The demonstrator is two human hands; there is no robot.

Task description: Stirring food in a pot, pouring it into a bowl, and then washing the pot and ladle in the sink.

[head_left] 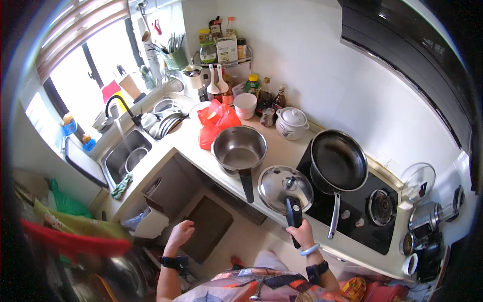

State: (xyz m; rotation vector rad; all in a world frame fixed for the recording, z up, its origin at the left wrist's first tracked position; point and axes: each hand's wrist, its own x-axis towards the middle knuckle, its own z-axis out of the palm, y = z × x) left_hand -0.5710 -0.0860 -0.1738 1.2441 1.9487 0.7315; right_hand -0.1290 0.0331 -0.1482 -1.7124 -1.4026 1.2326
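My right hand (303, 233) grips the black handle of a shiny steel pressure cooker lid (277, 190). The lid is at the counter's front edge, beside the hob; whether it rests on the counter I cannot tell. To its left stands the open steel pressure cooker pot (240, 149), its black handle (246, 187) pointing towards me. Its inside looks bare. Over the floor, away from the counter, my left hand (181, 233) hangs with curled fingers and nothing visible in it.
A dark frying pan (337, 162) sits on the black gas hob (351, 222). Behind the pot are a red plastic bag (217, 120), white bowls (245, 105) and a lidded white ceramic pot (291, 122). At left, water runs from the black tap (122, 100) into the sink (115, 162).
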